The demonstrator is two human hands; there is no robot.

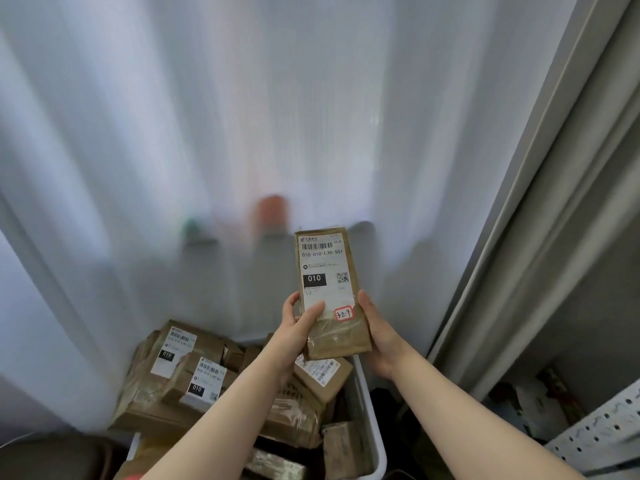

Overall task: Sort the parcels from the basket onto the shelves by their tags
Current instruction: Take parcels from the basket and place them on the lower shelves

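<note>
A flat brown parcel [323, 271] is held upright above the basket [367, 410], label towards the camera, its small red-edged tag [343, 313] handwritten with what looks like 329. The step in hand seems to be reading that tag; next comes finding the matching shelf, likely the rack [595, 434] at the right, and carrying the parcel over. The left hand [298, 327] grips the lower left edge, thumb across the label; the right hand [375, 327] cups the right edge, both forearms reaching forward. More parcels [180, 375] fill the basket before a pale curtain [242, 116]

Arms extended forward, left grip [297, 325] and right grip [376, 329] clasp the parcel [323, 268].
</note>
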